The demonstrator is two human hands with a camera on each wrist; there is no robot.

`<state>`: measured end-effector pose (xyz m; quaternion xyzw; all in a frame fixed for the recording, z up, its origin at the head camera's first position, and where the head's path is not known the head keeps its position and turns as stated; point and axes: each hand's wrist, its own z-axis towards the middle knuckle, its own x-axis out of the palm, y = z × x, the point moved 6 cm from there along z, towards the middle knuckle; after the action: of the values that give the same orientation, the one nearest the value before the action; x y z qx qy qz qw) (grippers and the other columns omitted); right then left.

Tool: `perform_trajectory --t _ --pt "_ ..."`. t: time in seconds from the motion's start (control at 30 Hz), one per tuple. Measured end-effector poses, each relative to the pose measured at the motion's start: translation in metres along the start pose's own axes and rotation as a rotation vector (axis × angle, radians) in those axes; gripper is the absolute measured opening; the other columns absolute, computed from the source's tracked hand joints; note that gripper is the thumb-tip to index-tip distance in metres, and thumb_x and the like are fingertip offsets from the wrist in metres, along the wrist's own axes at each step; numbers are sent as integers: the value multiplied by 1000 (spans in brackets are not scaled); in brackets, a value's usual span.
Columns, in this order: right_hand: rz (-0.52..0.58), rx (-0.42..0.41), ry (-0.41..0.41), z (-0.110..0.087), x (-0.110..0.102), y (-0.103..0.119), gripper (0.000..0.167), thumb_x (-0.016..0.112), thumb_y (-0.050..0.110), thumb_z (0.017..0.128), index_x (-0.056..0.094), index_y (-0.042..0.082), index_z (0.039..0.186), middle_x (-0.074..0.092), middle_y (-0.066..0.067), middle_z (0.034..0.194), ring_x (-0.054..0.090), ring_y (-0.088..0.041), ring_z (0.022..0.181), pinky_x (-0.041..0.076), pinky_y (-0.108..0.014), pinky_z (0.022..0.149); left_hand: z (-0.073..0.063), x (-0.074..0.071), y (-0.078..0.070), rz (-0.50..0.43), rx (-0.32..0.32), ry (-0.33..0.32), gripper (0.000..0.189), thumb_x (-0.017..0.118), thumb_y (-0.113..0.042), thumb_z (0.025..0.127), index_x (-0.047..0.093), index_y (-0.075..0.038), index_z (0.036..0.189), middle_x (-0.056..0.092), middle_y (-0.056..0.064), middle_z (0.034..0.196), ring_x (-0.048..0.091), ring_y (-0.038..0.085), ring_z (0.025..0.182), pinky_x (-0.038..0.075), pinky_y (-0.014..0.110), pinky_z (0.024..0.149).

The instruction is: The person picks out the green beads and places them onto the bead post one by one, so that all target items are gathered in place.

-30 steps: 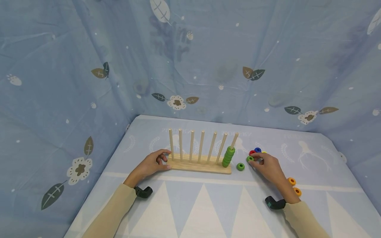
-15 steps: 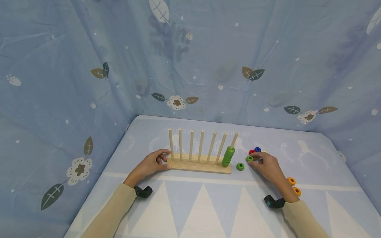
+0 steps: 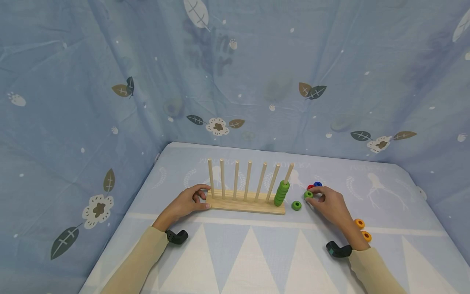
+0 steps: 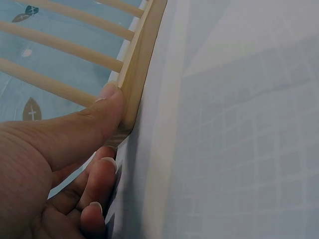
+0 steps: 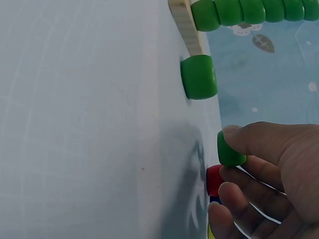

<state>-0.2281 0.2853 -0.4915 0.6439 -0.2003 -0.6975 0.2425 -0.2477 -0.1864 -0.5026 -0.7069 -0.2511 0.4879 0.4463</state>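
My left hand (image 3: 187, 201) grips the left end of a wooden peg rack (image 3: 238, 205), thumb on the base's front edge in the left wrist view. Several upright pegs rise from the base. The rightmost peg carries a stack of green beads (image 3: 281, 194); the others are bare. Off to the right, my right hand (image 3: 330, 206) pinches a green bead (image 5: 229, 152) between thumb and fingers, close over the table. A second green bead (image 3: 296, 205) lies between that hand and the rack.
Behind the right hand's fingertips sit a red bead (image 5: 214, 180), a blue bead (image 3: 318, 184) and a partly hidden yellow bead (image 5: 210, 231). Two orange beads (image 3: 360, 223) lie beside the right wrist. Patterned blue cloth (image 3: 257, 81) walls in the table's back and sides.
The right hand and its pinched green bead have risen very slightly, and the yellow bead is now hidden in the head view. The left hand and rack stay where they were.
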Motion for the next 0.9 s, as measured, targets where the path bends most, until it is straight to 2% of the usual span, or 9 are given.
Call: perform_trajectory --t 0.2,0.4,0.63,0.9 --pt "-5 -3 -14 0 -5 5 36 82 20 90 71 4 120 68 -5 89 54 -18 72 43 -29 58 0 0 0 4 0 0 61 82 -10 89 55 -7 144 59 11 104 52 23 79 45 32 72" --pt "-8 -24 -28 -2 -11 11 34 83 20 89 72 4 118 67 -4 87 55 -19 72 42 -29 57 0 0 0 -1 7 3 60 82 -10 90 55 -8 143 59 12 104 52 23 79 45 33 73" --pt "24 -81 -53 -6 -18 20 33 82 17 89 72 9 120 70 -6 90 58 -19 68 43 -28 51 -1 0 0 -6 18 8 60 82 -11 90 55 -8 143 59 13 106 53 24 80 46 33 74" --pt "9 -156 -109 -9 -24 28 31 84 15 87 73 11 116 73 -4 98 60 -16 71 43 -28 53 -1 -1 2 -8 13 2 61 83 -12 89 56 -8 143 59 12 105 53 23 80 46 34 76"
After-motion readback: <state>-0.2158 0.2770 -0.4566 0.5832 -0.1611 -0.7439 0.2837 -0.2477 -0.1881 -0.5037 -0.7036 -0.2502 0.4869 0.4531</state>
